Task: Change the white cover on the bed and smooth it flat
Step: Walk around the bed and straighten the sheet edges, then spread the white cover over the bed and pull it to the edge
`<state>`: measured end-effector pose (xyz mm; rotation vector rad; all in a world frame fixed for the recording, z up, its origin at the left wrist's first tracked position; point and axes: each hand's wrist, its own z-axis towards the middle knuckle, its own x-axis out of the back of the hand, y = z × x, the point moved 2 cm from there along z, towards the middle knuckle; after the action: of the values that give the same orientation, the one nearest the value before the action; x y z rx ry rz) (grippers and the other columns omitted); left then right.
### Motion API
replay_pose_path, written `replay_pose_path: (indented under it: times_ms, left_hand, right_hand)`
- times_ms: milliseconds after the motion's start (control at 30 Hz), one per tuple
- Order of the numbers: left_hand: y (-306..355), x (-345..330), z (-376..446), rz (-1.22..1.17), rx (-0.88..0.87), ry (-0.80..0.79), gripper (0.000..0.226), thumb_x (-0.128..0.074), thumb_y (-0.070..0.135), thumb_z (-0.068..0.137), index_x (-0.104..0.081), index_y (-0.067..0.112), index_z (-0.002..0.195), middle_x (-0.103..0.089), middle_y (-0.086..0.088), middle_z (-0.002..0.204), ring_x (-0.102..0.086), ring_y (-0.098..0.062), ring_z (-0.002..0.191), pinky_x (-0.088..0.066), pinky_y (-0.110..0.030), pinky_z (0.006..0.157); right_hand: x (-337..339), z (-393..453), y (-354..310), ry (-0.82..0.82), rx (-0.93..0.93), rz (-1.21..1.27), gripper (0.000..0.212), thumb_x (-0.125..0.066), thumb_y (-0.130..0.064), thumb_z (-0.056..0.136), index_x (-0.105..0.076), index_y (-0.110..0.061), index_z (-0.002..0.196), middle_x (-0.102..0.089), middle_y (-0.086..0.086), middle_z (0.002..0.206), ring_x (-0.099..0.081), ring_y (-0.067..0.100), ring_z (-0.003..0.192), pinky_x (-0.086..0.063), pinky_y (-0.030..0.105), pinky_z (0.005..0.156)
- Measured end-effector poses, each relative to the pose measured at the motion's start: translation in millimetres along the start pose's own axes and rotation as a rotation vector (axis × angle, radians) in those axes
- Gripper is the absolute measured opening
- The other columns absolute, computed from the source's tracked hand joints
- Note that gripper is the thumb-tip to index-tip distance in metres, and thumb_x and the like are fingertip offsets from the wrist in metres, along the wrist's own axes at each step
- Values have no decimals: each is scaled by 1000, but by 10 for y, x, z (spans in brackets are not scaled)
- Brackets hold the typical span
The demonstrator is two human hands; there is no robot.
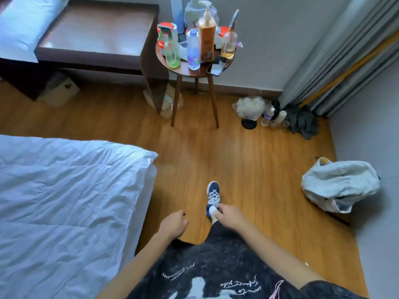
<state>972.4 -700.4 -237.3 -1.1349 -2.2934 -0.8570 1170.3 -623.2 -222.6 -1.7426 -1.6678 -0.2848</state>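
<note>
White cover (64, 190) beside left hand (173, 223), apart.

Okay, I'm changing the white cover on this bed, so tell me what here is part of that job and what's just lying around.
Part of the job:
white cover on the bed, wrinkled
left hand and right hand, both empty

Just lying about:
round side table crowded with bottles
phone at that table's edge
pale bag on the floor
dark cloth by the curtain
</note>
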Motion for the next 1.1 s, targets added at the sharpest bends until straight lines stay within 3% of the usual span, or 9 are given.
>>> replay_pose_path:
  times_ms: [367, 567, 767, 933, 1100]
  left_hand:
    - [570, 1537, 1317, -244, 263, 125, 40, -41, 31, 98, -51, 14, 133, -60, -7, 128, -58, -24, 112, -46, -33, 90]
    - [498, 2143, 1779, -318, 356, 163, 36, -44, 29, 96, -55, 14, 127, -62, -9, 126, -57, -26, 113, -46, -35, 92]
    - [274, 2625, 2211, -389, 411, 180, 39, -45, 29, 97, -52, 15, 133, -58, -7, 133, -55, -25, 119, -43, -35, 97]
    - [-122, 3053, 2654, -476, 441, 173, 39, -44, 31, 98, -52, 17, 133, -57, -5, 134, -53, -24, 122, -41, -34, 100]
    - [-696, 3695, 3052, -506, 434, 174, 36, -42, 29, 97, -54, 17, 128, -62, -5, 127, -57, -25, 114, -44, -31, 92]
  right_hand:
    - [2399, 1938, -553, -34, 163, -214, 43, -43, -36, 98, -47, -17, 137, -57, 8, 133, -54, 27, 119, -45, 35, 93]
    - [2759, 2509, -1045, -109, 247, -263, 43, -43, -37, 99, -46, -16, 137, -57, 7, 134, -54, 27, 119, -45, 34, 93]
    - [3000, 3007, -1620, -155, 285, -314, 43, -44, -37, 98, -47, -17, 136, -56, 8, 134, -53, 27, 121, -43, 34, 97]
    - [3194, 3546, -2322, -179, 296, -361, 45, -43, -36, 96, -47, -17, 137, -56, 7, 135, -54, 25, 121, -43, 33, 98]
    - [3403, 4076, -3283, -178, 319, -426, 45, -42, -36, 97, -46, -17, 137, -56, 7, 134, -53, 25, 120, -42, 33, 97]
